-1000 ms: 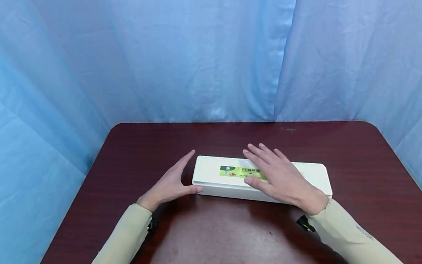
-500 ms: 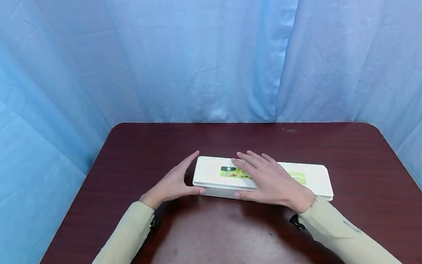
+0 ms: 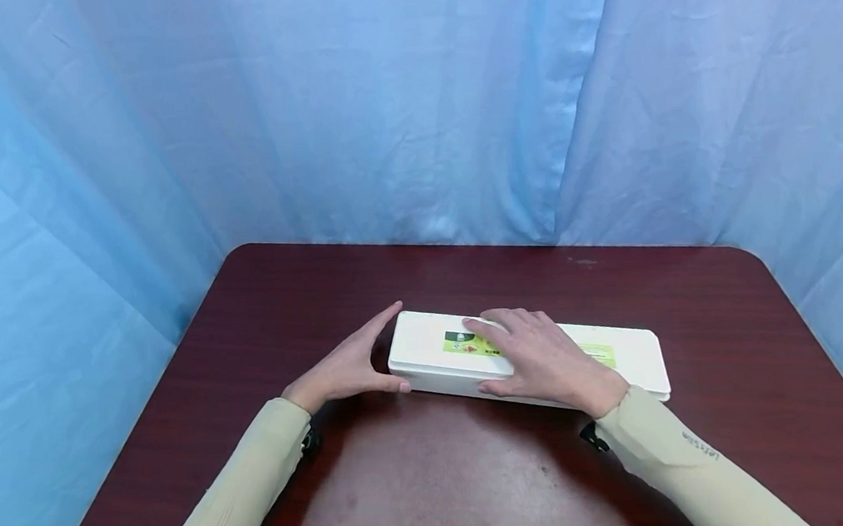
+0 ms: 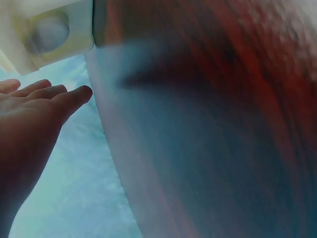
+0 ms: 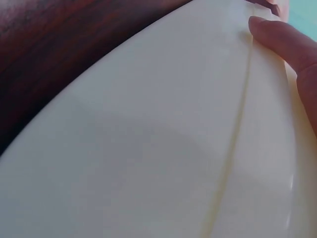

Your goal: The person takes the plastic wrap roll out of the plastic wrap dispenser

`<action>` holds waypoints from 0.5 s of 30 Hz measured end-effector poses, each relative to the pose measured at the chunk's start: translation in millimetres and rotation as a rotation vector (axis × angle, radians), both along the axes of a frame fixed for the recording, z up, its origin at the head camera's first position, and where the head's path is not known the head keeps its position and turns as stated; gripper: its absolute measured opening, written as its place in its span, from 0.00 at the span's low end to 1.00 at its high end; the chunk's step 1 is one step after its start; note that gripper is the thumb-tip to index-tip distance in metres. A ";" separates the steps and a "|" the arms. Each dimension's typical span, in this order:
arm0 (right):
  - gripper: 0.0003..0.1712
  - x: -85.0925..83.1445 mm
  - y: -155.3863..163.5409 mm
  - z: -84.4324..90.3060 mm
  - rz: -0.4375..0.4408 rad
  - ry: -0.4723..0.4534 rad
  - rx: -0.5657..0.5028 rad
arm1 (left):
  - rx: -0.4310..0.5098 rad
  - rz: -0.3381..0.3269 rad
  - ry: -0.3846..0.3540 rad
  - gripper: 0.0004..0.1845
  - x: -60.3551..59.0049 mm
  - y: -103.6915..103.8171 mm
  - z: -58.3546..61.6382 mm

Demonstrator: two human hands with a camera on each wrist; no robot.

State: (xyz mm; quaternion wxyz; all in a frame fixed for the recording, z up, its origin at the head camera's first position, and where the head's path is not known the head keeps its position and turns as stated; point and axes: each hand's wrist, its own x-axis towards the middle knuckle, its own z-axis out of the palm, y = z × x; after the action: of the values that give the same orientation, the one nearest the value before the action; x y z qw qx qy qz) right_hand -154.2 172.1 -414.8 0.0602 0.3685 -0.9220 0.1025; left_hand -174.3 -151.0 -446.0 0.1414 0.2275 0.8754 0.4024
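A long white cling film box (image 3: pixel 420 330) with a green label lies on the table, running from centre to right in the head view. My right hand (image 3: pixel 543 361) grips it across the middle, covering part of the label. Its thumb (image 5: pixel 282 39) presses the front side at the lid seam in the right wrist view; the fingers bend over the top toward the far edge. At the box's left end my left hand (image 3: pixel 348 370) spreads thumb and fingers apart, the thumb at the near front corner. In the left wrist view the straight fingers (image 4: pixel 54 96) lie near the box's end face (image 4: pixel 74 34).
The dark red-brown table (image 3: pixel 303 290) has rounded far corners and a glossy patch of light at its near side. Light blue curtains (image 3: pixel 393 115) hang behind it and along both sides.
My right hand has come down from above the label and moved slightly left, its fingers bending over the box. The left hand has edged slightly right; the box stays in nearly the same place.
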 end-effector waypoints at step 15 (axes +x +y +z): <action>0.51 -10.7 6.6 1.5 0.021 -0.041 0.006 | 0.032 -0.018 -0.065 0.69 -4.5 4.3 -10.1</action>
State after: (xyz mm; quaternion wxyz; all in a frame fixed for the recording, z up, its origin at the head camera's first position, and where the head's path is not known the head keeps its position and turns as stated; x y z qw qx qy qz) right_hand -164.8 178.7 -413.3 0.0390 0.3762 -0.9194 0.1082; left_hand -178.8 -146.7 -456.1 0.1698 0.2242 0.8616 0.4225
